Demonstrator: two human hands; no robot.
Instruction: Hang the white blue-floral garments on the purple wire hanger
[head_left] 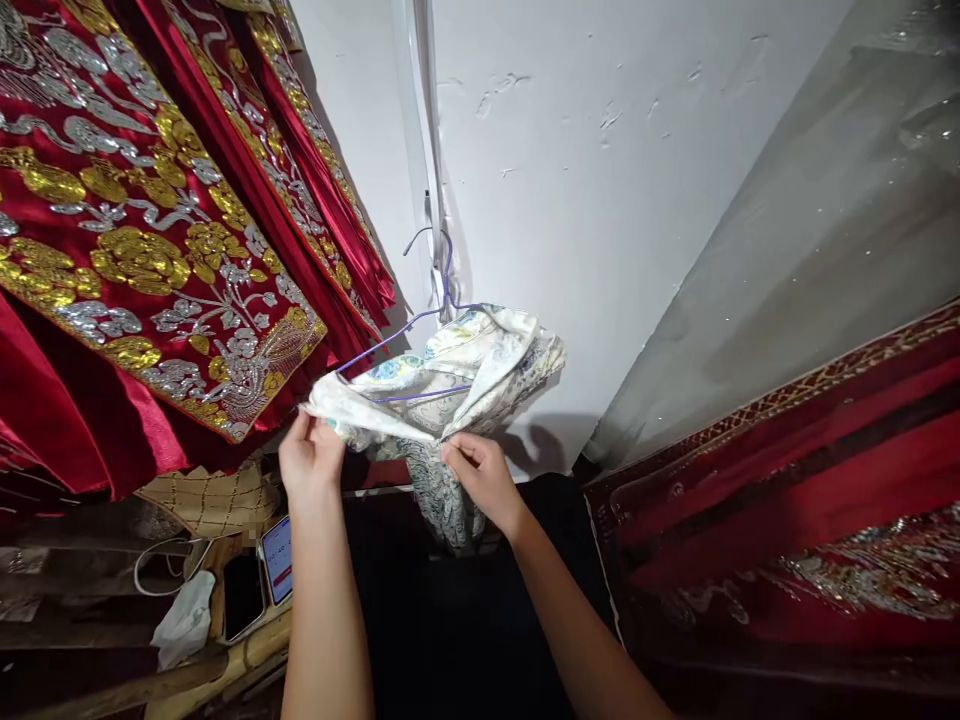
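A white garment point(495, 375) with a floral pattern hangs on a thin purple wire hanger point(409, 325) in front of the wall. My left hand point(311, 452) pinches the cloth at the garment's left shoulder, near that end of the hanger. At the middle of the neckline, my right hand point(478, 465) grips the edge with thumb and fingertips. Between the hands the white edge is drawn taut. Below my right hand, a grey-green patterned part of the garment dangles. The hanger's hook shows above, beside a pale vertical strip point(424, 120).
Red garments point(150, 230) with gold and silver embroidery hang at the left. More red embroidered cloth point(787, 520) is at the right, beneath clear plastic sheeting point(810, 250). At lower left, phones point(277, 560) and a crumpled white tissue point(186, 615) lie on a wooden surface.
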